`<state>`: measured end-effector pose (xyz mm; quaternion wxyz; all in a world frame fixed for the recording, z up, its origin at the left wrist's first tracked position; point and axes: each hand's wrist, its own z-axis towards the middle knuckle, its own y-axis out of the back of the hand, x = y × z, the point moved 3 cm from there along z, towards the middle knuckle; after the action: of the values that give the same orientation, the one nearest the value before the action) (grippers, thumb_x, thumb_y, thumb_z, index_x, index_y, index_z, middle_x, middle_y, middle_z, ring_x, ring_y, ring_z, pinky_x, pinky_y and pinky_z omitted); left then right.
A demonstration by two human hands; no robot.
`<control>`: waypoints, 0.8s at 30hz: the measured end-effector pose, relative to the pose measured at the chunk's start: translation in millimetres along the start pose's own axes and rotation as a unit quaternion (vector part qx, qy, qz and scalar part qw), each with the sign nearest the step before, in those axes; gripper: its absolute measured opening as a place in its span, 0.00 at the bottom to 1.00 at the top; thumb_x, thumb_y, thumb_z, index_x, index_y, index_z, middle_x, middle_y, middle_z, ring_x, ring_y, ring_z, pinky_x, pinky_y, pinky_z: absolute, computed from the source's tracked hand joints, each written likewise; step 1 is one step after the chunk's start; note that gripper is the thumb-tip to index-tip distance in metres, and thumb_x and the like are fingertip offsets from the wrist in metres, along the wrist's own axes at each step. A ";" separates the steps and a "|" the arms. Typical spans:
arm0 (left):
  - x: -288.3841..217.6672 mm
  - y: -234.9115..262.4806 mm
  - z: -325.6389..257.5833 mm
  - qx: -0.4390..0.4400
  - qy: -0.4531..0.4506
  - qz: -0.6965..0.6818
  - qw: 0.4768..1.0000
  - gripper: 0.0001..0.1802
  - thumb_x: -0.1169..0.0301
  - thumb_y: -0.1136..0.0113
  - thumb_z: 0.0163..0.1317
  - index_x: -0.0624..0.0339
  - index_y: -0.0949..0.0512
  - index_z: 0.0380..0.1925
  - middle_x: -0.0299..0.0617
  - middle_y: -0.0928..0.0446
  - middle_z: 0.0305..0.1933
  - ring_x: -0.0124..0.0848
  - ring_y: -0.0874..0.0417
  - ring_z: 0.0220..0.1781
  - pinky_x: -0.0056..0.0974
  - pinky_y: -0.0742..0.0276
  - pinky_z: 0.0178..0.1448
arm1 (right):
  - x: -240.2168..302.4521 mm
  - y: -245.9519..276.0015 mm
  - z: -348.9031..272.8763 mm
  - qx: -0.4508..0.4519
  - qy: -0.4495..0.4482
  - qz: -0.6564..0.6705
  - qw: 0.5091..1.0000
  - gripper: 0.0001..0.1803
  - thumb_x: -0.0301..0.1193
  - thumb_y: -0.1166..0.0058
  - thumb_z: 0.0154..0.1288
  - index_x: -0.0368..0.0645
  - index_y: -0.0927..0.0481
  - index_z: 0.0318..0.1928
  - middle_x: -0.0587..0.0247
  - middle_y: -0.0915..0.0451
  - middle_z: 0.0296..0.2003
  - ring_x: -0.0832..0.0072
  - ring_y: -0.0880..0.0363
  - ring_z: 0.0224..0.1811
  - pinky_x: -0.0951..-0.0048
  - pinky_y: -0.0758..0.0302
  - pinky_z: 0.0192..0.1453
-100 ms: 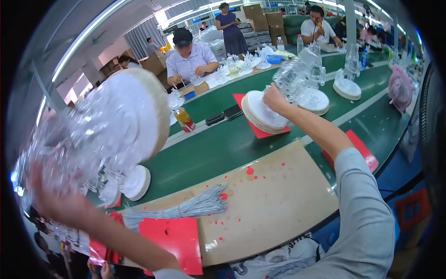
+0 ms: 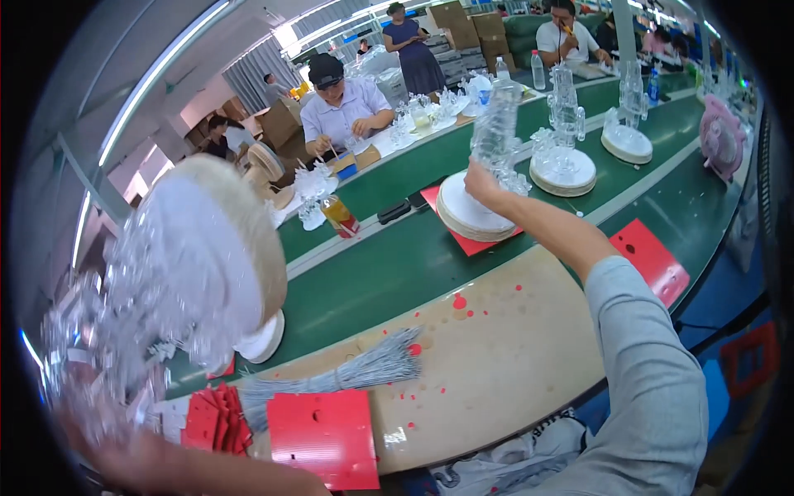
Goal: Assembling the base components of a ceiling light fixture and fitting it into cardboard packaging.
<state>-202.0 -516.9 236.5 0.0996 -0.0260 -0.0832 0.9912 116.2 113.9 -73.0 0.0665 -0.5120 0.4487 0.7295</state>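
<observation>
Tipped on its side at the left, a clear plastic ornament with a thick round white base (image 2: 223, 240) is lifted off the table and smeared by motion. My left hand (image 2: 107, 442) is closed round its clear upper part, the fingers blurred. Further right, my right hand (image 2: 482, 186) grips the lower part of another clear ornament (image 2: 496, 128), which stands nearly upright. Its round white base (image 2: 467, 211) rests on a red sheet (image 2: 475, 245) on the green belt.
A bundle of grey wire ties (image 2: 347, 364) and red sheets (image 2: 322, 438) lie on the tan board (image 2: 496, 355). More clear ornaments (image 2: 564, 169) stand along the green belt (image 2: 347, 306). There is a drink bottle (image 2: 339, 217), a pink fan (image 2: 721, 139) and a co-worker (image 2: 343, 112) across.
My left hand has swung lower, and its tipped ornament has dropped with it. The ornament in my right hand has gone from leaning right to nearly upright. The view has shifted slightly.
</observation>
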 end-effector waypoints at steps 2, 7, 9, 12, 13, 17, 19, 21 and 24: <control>8.1 -13.5 -5.1 0.012 0.007 -0.028 1.000 0.30 0.62 0.46 0.70 0.66 0.30 0.68 0.57 0.27 0.68 0.53 0.25 0.70 0.63 0.27 0.70 | 31.0 -12.4 6.7 0.056 0.058 -0.114 0.990 0.24 0.25 0.24 0.43 0.54 0.08 0.46 0.74 0.11 0.45 0.64 0.14 0.53 0.46 0.29 0.64; -28.2 -14.0 -9.0 0.005 0.062 -0.129 0.990 0.31 0.61 0.45 0.69 0.66 0.32 0.69 0.56 0.29 0.69 0.53 0.27 0.71 0.63 0.28 0.71 | 77.0 -45.2 29.9 -0.021 -0.088 -0.230 0.969 0.37 0.23 0.19 0.26 0.55 0.09 0.47 0.74 0.14 0.48 0.66 0.17 0.53 0.46 0.23 0.54; -39.1 -4.1 -9.8 0.010 0.080 -0.140 0.987 0.32 0.61 0.45 0.69 0.65 0.33 0.69 0.56 0.29 0.69 0.53 0.28 0.71 0.63 0.28 0.71 | 89.4 -4.0 34.4 0.083 0.007 -0.216 0.973 0.37 0.25 0.19 0.23 0.56 0.09 0.46 0.72 0.14 0.48 0.65 0.17 0.51 0.43 0.24 0.54; -48.3 -6.8 -24.0 0.008 0.134 -0.205 0.970 0.33 0.60 0.44 0.69 0.65 0.34 0.70 0.56 0.30 0.70 0.52 0.29 0.72 0.63 0.29 0.72 | 77.0 11.1 6.6 -0.015 0.012 -0.004 1.000 0.29 0.31 0.24 0.34 0.56 0.10 0.46 0.68 0.15 0.47 0.63 0.19 0.56 0.42 0.25 0.58; -49.0 -9.9 -33.4 0.006 0.157 -0.228 0.961 0.33 0.60 0.44 0.69 0.65 0.34 0.70 0.55 0.30 0.70 0.52 0.29 0.72 0.63 0.29 0.72 | 70.5 25.3 -11.1 -0.106 0.045 0.208 0.971 0.25 0.34 0.26 0.40 0.56 0.11 0.46 0.66 0.15 0.48 0.62 0.20 0.58 0.43 0.26 0.59; -55.2 -7.9 -84.6 -0.014 0.255 -0.297 0.920 0.35 0.59 0.44 0.68 0.64 0.36 0.71 0.55 0.32 0.71 0.52 0.30 0.73 0.63 0.30 0.72 | 75.6 167.6 -114.1 -0.114 0.104 0.707 0.690 0.23 0.50 0.43 0.70 0.48 0.14 0.54 0.56 0.18 0.58 0.56 0.21 0.61 0.60 0.24 0.63; -62.4 -10.3 -115.3 -0.029 0.308 -0.346 0.886 0.36 0.58 0.44 0.68 0.64 0.36 0.71 0.54 0.32 0.72 0.52 0.31 0.73 0.64 0.31 0.73 | 89.9 216.3 -194.5 0.003 0.219 0.915 0.340 0.39 0.63 0.61 0.77 0.46 0.25 0.69 0.54 0.22 0.66 0.60 0.19 0.62 0.54 0.25 0.65; -73.8 -8.2 -146.6 -0.046 0.359 -0.384 0.850 0.36 0.58 0.44 0.67 0.64 0.37 0.72 0.54 0.33 0.73 0.51 0.31 0.74 0.64 0.31 0.73 | 97.8 250.0 -269.7 -0.023 0.284 0.930 0.232 0.46 0.66 0.65 0.76 0.48 0.50 0.81 0.58 0.37 0.76 0.61 0.30 0.72 0.51 0.32 0.71; -110.1 -6.6 -197.5 -0.066 0.441 -0.439 0.780 0.38 0.57 0.43 0.67 0.64 0.38 0.72 0.54 0.34 0.73 0.51 0.32 0.75 0.64 0.32 0.73 | 97.0 261.2 -365.9 -0.087 0.206 0.958 0.180 0.49 0.65 0.63 0.76 0.50 0.59 0.83 0.57 0.44 0.79 0.63 0.35 0.75 0.54 0.36 0.75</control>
<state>-79.5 -501.2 47.0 0.5478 -0.4280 -0.0981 0.7122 177.0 -339.4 -24.8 -0.8235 0.1821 0.5217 0.1283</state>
